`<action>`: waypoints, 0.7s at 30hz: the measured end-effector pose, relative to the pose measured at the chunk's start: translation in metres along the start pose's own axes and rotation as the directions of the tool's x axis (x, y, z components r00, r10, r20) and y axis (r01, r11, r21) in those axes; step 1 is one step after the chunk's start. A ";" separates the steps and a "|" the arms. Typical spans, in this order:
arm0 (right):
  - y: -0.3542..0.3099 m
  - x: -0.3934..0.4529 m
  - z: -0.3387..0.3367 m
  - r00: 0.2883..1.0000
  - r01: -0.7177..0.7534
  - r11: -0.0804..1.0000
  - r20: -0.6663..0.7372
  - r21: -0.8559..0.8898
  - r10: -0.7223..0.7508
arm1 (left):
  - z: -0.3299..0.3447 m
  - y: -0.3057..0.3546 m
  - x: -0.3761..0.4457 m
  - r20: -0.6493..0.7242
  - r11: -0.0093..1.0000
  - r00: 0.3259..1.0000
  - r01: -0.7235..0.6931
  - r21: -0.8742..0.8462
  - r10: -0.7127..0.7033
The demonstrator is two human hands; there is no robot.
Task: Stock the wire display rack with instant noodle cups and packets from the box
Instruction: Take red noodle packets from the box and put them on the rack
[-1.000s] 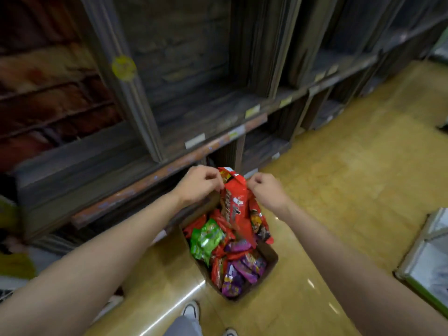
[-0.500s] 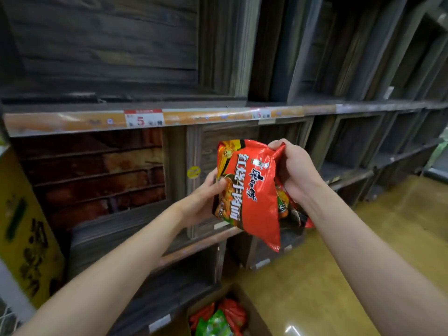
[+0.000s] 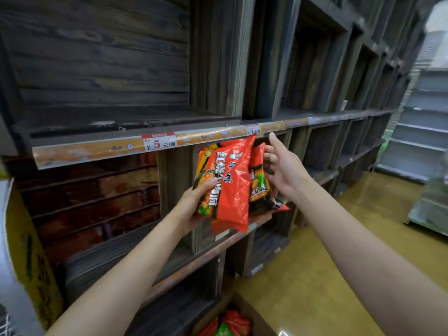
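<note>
In front of a dark wooden shelf compartment (image 3: 179, 190) I hold up red instant noodle packets (image 3: 230, 185). My left hand (image 3: 194, 204) grips the front packets at their lower left, thumb across the printed bowl. Behind them stands another red packet (image 3: 258, 183) with a green patch. My right hand (image 3: 282, 170) is just right of it, index finger straight up, the other fingers loosely bent against the packet's edge. The cardboard box (image 3: 257, 316) sits on the floor at the bottom edge, with red and green packets (image 3: 228, 324) inside.
An orange price strip (image 3: 157, 143) with a "5" tag runs along the shelf edge above the packets. Dark wooden compartments stretch away to the right. A yellow printed panel (image 3: 31, 251) stands at the left. Grey metal shelving (image 3: 421, 141) lines the aisle across the glossy yellow floor (image 3: 327, 263).
I lifted the packets out of the box to shelf height. My right hand let go of their top edge and opened beside them, and my view rose.
</note>
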State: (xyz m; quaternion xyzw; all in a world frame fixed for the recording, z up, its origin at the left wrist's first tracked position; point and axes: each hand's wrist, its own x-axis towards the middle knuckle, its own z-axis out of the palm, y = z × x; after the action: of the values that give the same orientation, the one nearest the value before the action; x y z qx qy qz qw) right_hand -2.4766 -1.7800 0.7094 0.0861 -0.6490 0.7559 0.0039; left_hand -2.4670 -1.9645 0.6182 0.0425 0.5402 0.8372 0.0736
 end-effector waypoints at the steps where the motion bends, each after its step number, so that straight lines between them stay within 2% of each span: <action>1: 0.001 -0.003 -0.005 1.000 -0.010 0.998 0.016 -0.065 0.011 | -0.003 0.000 0.000 -0.024 1.000 1.000 0.000 -0.020 -0.001; 3: 0.006 -0.013 -0.013 0.995 -0.049 0.972 0.077 -0.232 0.068 | -0.010 -0.001 0.002 -0.067 0.999 0.998 -0.004 -0.042 0.002; 5: 0.016 -0.025 -0.017 0.980 -0.105 0.944 0.130 -0.314 0.152 | -0.012 -0.005 0.003 -0.076 0.999 0.997 0.005 -0.038 -0.008; 8: 0.032 -0.038 -0.022 0.958 -0.187 0.933 0.154 -0.307 0.243 | -0.007 -0.016 0.002 -0.053 0.999 0.998 0.032 -0.035 -0.034; 13: 0.044 -0.051 -0.049 0.984 -0.170 0.937 -0.009 -0.305 0.176 | -0.013 -0.025 -0.005 -0.091 0.998 0.994 0.056 -0.014 -0.057; 16: 0.049 -0.058 -0.067 0.989 -0.146 0.966 -0.060 -0.215 0.136 | -0.018 -0.021 -0.013 -0.141 0.999 0.990 0.020 0.037 -0.014; 21: 0.048 -0.064 -0.093 0.990 -0.139 0.980 -0.049 -0.145 0.133 | -0.005 -0.018 -0.019 -0.227 0.986 0.968 -0.071 0.154 0.105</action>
State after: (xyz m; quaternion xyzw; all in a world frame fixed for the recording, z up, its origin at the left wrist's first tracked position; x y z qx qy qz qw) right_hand -2.4305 -1.6894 0.6402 0.0262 -0.7074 0.7058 -0.0285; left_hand -2.4473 -1.9648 0.6004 -0.0276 0.6020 0.7974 -0.0313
